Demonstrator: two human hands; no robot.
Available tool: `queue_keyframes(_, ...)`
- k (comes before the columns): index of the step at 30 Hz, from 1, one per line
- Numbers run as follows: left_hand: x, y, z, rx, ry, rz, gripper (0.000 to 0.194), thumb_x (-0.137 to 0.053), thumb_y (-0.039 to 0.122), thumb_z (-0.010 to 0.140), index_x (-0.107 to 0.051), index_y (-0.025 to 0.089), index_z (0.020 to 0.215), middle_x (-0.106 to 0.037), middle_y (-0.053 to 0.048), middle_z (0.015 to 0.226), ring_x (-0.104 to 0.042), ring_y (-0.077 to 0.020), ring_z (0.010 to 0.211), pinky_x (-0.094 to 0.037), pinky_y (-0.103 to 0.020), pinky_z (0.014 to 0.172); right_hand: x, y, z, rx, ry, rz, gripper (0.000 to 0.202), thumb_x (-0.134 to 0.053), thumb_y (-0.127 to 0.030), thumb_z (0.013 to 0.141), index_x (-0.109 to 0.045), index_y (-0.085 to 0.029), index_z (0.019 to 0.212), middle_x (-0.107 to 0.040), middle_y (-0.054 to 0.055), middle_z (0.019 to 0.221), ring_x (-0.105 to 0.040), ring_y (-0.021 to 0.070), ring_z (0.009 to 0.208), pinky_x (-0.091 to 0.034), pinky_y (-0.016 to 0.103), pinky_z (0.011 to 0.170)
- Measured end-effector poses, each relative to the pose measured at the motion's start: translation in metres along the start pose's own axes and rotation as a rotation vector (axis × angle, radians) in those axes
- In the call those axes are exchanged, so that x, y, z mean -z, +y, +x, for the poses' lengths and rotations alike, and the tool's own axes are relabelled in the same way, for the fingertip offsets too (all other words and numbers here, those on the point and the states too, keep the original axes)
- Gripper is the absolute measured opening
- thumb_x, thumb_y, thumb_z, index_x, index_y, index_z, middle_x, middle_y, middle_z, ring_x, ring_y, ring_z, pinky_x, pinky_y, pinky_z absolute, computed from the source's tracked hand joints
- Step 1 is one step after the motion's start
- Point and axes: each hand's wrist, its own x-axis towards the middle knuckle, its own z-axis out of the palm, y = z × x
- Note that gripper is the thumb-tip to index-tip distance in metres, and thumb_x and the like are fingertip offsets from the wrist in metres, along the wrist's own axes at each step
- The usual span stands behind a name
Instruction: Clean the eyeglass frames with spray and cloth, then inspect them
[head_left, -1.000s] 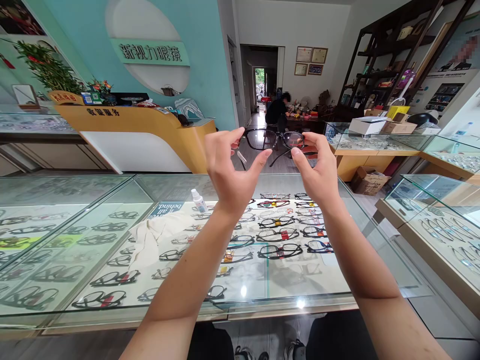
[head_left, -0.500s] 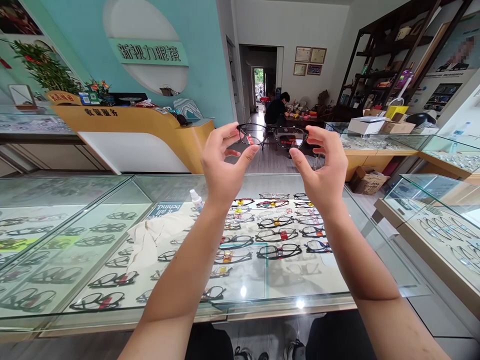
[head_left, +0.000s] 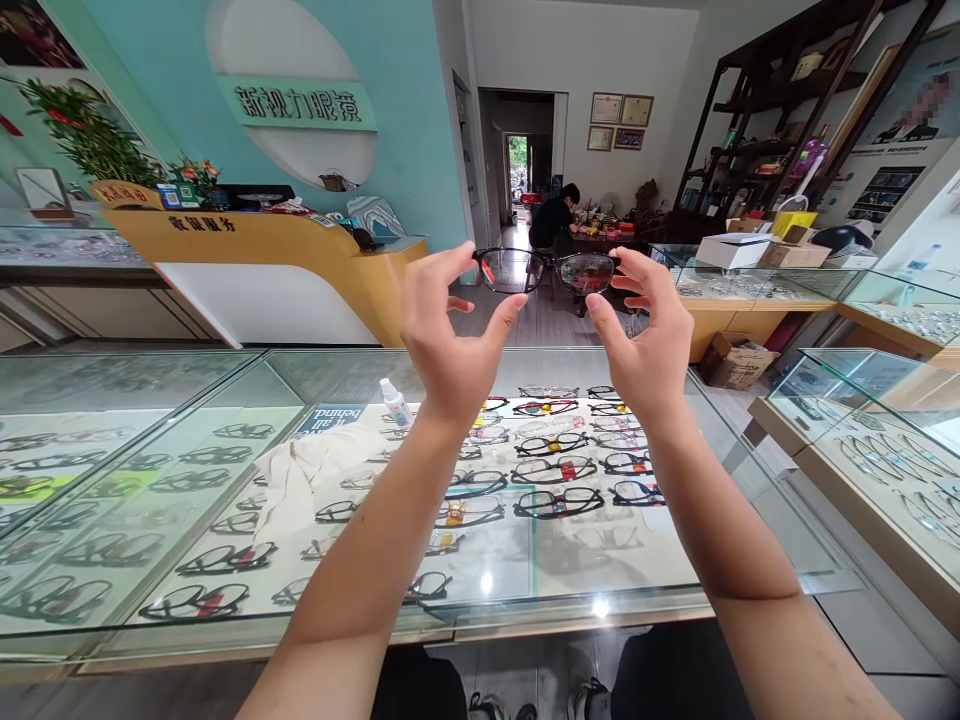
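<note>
One pair of black-rimmed eyeglasses [head_left: 514, 270] spans left to right, raised above the glass display case [head_left: 570, 611]. The left hand [head_left: 454, 340] and right hand [head_left: 652, 340] are equally near, fingers holding opposite ends, thumbs low. One spray bottle [head_left: 394, 403] and one cloth [head_left: 300, 475] lie left.

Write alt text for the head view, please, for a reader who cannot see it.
The left hand and right hand hold up dark-framed glasses by opposite sides, above a glass display case of eyeglasses. Beyond, a person is at a cluttered table.
</note>
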Motion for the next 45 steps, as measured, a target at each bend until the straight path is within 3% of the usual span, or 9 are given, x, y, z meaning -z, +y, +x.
queue_keyframes(9,0.001,0.006,0.001,-0.051,0.034,0.056,0.063,-0.086,0.060,0.090,-0.065,0.030,0.140,-0.070,-0.010,0.130,-0.070,-0.0297,0.116,-0.061,-0.039,0.080,0.000,0.001,0.000,0.011,0.001,0.000,0.051,-0.061,-0.054,0.109,-0.058,-0.035,0.156,-0.066,0.011,0.157,-0.069,0.0368,0.139,-0.062,0.061,0.110)
queue_keyframes(18,0.001,0.005,-0.001,-0.041,-0.008,0.055,0.063,-0.083,0.060,0.092,-0.062,0.030,0.143,-0.067,-0.010,0.133,-0.068,-0.0307,0.122,-0.060,-0.041,0.087,0.000,-0.001,0.001,0.014,0.012,-0.014,0.051,-0.060,-0.054,0.109,-0.058,-0.033,0.155,-0.067,0.011,0.156,-0.067,0.0365,0.143,-0.062,0.061,0.113)
queue_keyframes(27,0.002,0.012,-0.002,-0.065,-0.005,0.131,0.061,-0.079,0.061,0.095,-0.059,0.029,0.143,-0.067,-0.010,0.131,-0.068,-0.0292,0.119,-0.058,-0.040,0.084,-0.001,0.003,0.001,-0.005,-0.002,-0.015,0.055,-0.059,-0.057,0.109,-0.056,-0.033,0.159,-0.066,0.013,0.158,-0.073,0.0350,0.133,-0.061,0.062,0.114)
queue_keyframes(36,0.004,0.030,-0.003,-0.050,0.075,0.164,0.062,-0.085,0.061,0.089,-0.065,0.030,0.138,-0.063,-0.012,0.126,-0.062,-0.0333,0.122,-0.057,-0.048,0.095,-0.010,0.008,0.000,-0.083,-0.124,0.155,0.057,-0.056,-0.062,0.110,-0.057,-0.033,0.159,-0.070,0.014,0.154,-0.073,0.0317,0.133,-0.065,0.056,0.110)
queue_keyframes(45,0.004,0.036,-0.004,-0.007,0.071,0.118,0.062,-0.086,0.062,0.088,-0.065,0.030,0.137,-0.061,-0.012,0.125,-0.060,-0.0340,0.123,-0.055,-0.051,0.101,-0.015,0.010,-0.002,-0.133,-0.165,0.217,0.059,-0.053,-0.066,0.110,-0.058,-0.032,0.158,-0.071,0.014,0.151,-0.073,0.0284,0.130,-0.066,0.050,0.107)
